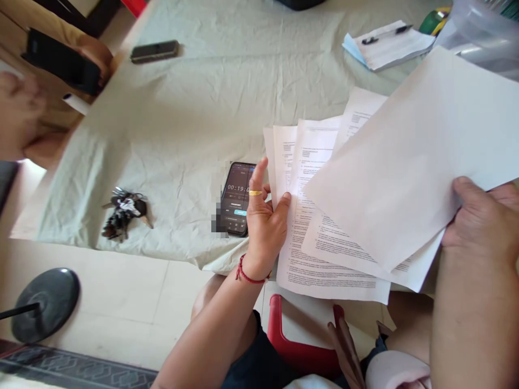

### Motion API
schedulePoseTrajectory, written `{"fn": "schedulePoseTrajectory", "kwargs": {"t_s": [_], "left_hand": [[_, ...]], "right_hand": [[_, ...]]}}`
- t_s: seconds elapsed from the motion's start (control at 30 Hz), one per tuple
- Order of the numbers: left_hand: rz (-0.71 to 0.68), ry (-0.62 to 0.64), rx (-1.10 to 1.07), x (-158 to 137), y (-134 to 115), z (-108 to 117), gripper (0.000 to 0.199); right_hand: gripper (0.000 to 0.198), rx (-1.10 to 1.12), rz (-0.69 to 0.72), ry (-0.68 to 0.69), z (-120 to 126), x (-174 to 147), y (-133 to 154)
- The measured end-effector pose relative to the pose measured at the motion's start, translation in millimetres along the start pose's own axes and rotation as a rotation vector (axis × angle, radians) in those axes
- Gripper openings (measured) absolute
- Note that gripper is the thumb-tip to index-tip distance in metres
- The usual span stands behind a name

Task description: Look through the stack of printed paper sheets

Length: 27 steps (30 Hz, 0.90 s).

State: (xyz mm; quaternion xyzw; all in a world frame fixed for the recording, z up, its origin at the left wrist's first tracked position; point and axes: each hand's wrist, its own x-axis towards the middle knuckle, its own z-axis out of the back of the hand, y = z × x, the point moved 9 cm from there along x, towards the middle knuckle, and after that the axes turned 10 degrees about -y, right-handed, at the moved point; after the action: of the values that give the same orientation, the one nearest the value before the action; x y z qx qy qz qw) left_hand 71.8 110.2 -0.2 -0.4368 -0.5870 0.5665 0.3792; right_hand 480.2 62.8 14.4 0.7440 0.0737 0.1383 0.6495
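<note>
Head view: over the desk's near edge, our right hand clamps sheets; our left hand touches them, grip unclear. They're fanned unevenly; handling looks unfinished.

Matt, smooth paper sheets, creased matt tablecloth, glossy phone, shiny metal ring

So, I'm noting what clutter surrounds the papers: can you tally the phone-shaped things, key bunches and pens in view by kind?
Phone-shaped things: 3 (lit phone, dark slab on the cloth, black slab in another person's hand)
Key bunches: 1
Pens: 1
Total: 5
</note>
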Motion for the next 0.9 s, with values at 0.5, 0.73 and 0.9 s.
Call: {"fn": "schedulePoseTrajectory", "kwargs": {"t_s": [0.5,0.73,0.9], "left_hand": [[0.467,0.13,-0.062,-12.3,16.6,-14.3,0.038],[0.434,0.16,0.01,-13.1,16.4,-16.6,0.041],[0.38,0.127,0.019,-9.6,17.3,-14.4,0.043]], "right_hand": [[0.034,-0.03,-0.042,0.035,-4.2,-8.9,-10.4],[0.03,-0.043,-0.066,0.041,-4.5,-12.7,-12.5],[0.04,-0.048,-0.196,0.035,-0.8,-13.7,-15.7]]}}
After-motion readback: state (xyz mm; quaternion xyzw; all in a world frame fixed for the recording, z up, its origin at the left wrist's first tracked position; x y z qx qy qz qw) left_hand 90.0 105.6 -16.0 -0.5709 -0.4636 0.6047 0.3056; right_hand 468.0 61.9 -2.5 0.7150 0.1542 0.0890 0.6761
